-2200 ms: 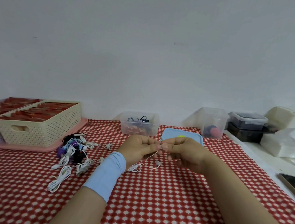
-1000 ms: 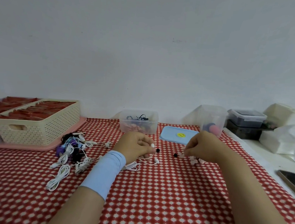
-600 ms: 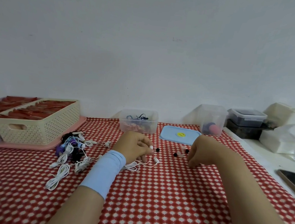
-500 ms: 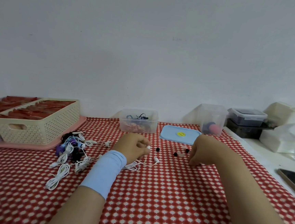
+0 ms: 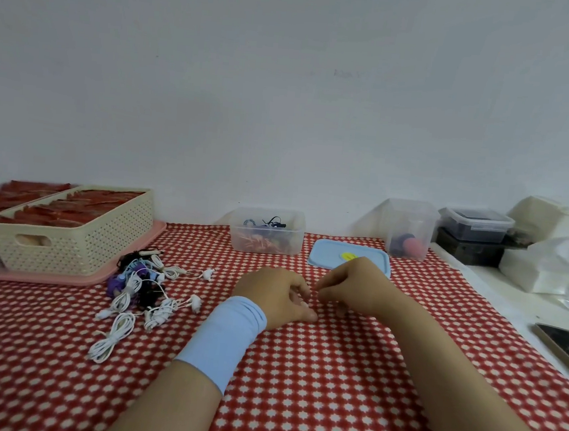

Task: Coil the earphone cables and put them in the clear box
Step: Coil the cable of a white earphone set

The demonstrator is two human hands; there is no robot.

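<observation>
The person's left hand [image 5: 276, 297] and right hand [image 5: 356, 287] rest close together, knuckles up, on the red-and-white checked worktop [image 5: 331, 374], almost touching. The left hand's fingers [image 5: 298, 294] are curled under the palm, and the right hand's fingers [image 5: 325, 285] are drawn together toward the left hand as if pinching. Whatever they may hold is hidden, so a grip cannot be told for either hand. A light-blue wristband [image 5: 228, 334] covers the left wrist.

The pile of earphone cables [image 5: 139, 285] — white, black and purple, some already bundled — lies on the worktop to the left of the hands, well short of the clear box [image 5: 295, 230]. That box stands open by the wall behind the hands, with a few cables inside. Its blue lid [image 5: 334, 257] lies flat just right of it, partly behind the right hand. A cream basket [image 5: 78, 238] sits on a pink tray [image 5: 47, 277] at far left.
</observation>
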